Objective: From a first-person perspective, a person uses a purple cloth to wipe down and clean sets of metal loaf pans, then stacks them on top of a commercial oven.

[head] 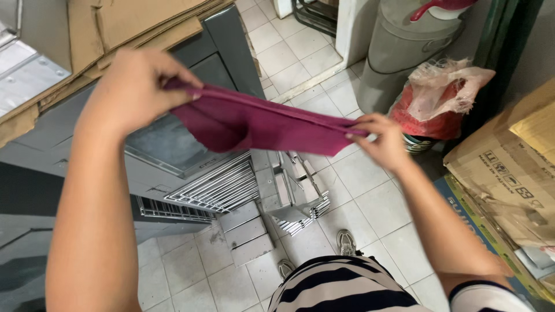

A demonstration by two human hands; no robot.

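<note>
Both hands up, stretching a magenta cloth (pixel 254 122) taut above the stack of metal trays (pixel 295 196). Left hand (pixel 136 86) pinches one end, up-left of the stack; right hand (pixel 378 138) grips the other end, just right of it. Cloth sags slightly in the middle. Grey metal cabinet (pixel 173 144) left of the stack, cardboard box (pixel 509 167) well to its right.

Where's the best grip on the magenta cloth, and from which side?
Probably the top hem of the magenta cloth, at its two ends, from above. The left hand and right hand pinch it there; that edge is stretched straight while the rest sags below.
</note>
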